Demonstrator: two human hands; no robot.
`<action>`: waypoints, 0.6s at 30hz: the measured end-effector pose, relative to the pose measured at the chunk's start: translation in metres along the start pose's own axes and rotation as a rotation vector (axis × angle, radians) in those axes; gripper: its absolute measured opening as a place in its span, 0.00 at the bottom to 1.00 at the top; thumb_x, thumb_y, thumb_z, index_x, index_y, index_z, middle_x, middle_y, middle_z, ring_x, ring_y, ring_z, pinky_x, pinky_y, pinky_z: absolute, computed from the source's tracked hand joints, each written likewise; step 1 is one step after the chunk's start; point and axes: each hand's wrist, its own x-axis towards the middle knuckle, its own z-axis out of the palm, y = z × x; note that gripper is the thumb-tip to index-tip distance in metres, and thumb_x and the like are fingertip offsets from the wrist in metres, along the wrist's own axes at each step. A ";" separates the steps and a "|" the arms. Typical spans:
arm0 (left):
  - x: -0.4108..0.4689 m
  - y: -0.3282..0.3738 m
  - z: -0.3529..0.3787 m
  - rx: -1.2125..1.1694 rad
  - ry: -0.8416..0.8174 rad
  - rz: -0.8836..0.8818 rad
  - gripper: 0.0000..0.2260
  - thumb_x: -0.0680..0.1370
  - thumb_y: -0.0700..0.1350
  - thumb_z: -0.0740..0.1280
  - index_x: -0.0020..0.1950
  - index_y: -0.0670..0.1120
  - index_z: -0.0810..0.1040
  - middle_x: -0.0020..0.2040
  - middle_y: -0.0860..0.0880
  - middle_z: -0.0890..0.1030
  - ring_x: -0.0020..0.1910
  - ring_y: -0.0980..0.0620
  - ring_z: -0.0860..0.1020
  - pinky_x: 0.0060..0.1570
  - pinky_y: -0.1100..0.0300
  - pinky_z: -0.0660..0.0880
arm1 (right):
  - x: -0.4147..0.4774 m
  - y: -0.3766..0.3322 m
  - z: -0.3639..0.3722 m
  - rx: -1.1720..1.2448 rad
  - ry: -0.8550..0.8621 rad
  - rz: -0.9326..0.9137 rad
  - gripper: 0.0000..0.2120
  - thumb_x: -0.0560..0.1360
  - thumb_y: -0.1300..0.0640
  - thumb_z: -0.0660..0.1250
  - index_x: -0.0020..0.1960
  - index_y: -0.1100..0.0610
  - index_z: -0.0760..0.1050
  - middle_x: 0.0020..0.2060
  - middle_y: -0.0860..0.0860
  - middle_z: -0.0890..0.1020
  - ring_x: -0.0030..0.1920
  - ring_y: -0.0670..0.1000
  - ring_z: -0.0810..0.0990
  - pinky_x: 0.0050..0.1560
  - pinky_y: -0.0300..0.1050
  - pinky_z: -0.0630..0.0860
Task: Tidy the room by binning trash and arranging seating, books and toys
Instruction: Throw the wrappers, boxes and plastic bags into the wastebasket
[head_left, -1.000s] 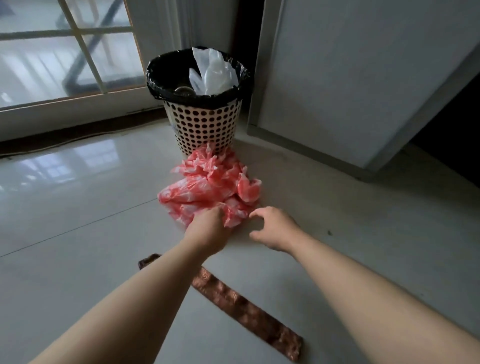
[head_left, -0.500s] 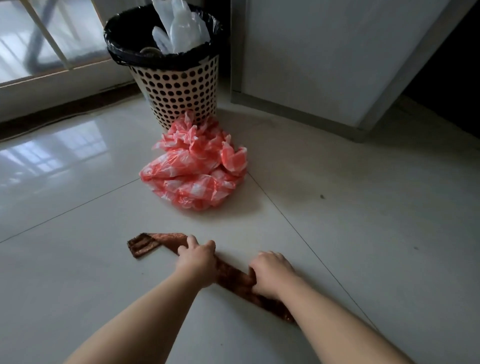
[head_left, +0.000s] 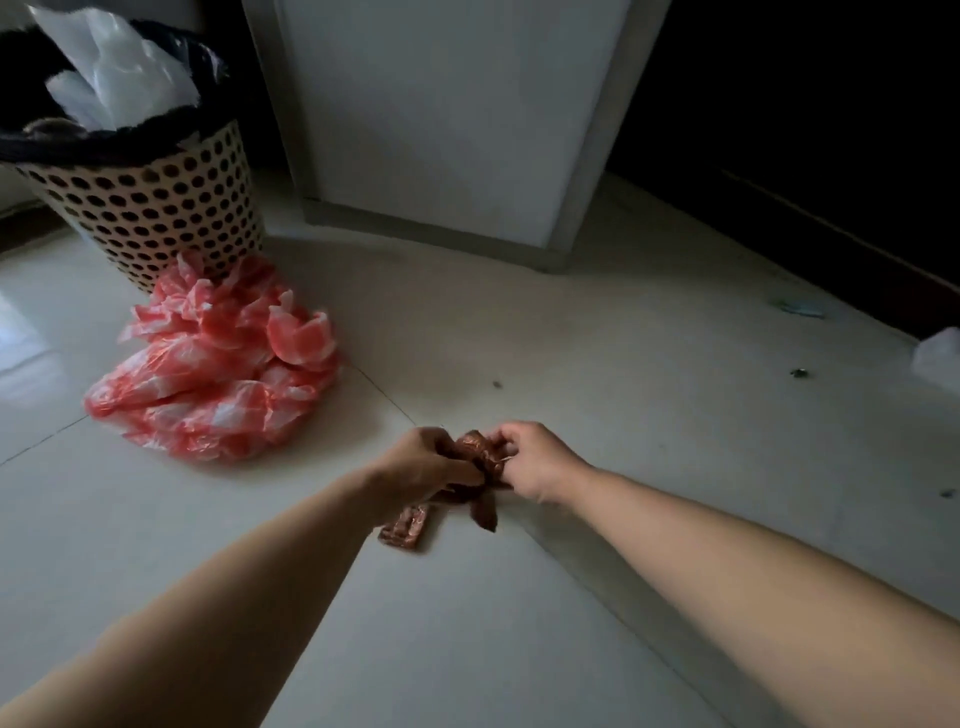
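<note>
A brown copper-coloured strip (head_left: 480, 457) is bunched up between my hands just above the pale floor tiles, its two loose ends hanging down to the floor. My left hand (head_left: 426, 465) grips it from the left and my right hand (head_left: 530, 460) pinches it from the right. A crumpled red-and-white plastic bag (head_left: 218, 379) lies on the floor to the left, against the foot of a perforated beige bin (head_left: 156, 208). The bin has a black liner and white plastic bags (head_left: 114, 73) sticking out of it.
A white cabinet or door panel (head_left: 447, 119) stands behind my hands. Dark space lies at the right. A white scrap (head_left: 937, 356) and small bits of debris (head_left: 797, 371) lie on the floor at the right.
My hands left the red bag, came down on the flat brown strip, and have gathered it into a bunch and raised it. The view has shifted right and closer to the floor.
</note>
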 end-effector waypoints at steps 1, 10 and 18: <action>0.005 0.013 0.012 0.033 -0.008 0.023 0.08 0.72 0.33 0.72 0.46 0.39 0.75 0.45 0.39 0.80 0.43 0.44 0.81 0.49 0.52 0.82 | -0.007 0.006 -0.019 0.151 0.005 0.026 0.17 0.72 0.77 0.58 0.53 0.60 0.74 0.45 0.54 0.81 0.48 0.53 0.78 0.49 0.45 0.75; 0.024 0.126 0.175 0.746 -0.016 0.349 0.05 0.72 0.35 0.67 0.43 0.44 0.75 0.37 0.49 0.75 0.39 0.50 0.74 0.31 0.64 0.70 | -0.100 0.102 -0.163 0.575 0.258 0.081 0.21 0.73 0.78 0.56 0.53 0.56 0.74 0.49 0.55 0.80 0.48 0.51 0.80 0.48 0.40 0.76; 0.009 0.133 0.336 0.831 -0.130 0.410 0.10 0.74 0.35 0.62 0.53 0.43 0.77 0.50 0.46 0.79 0.48 0.46 0.78 0.41 0.58 0.74 | -0.203 0.241 -0.237 0.486 0.579 0.288 0.13 0.75 0.68 0.63 0.54 0.53 0.77 0.50 0.54 0.80 0.46 0.50 0.77 0.42 0.38 0.73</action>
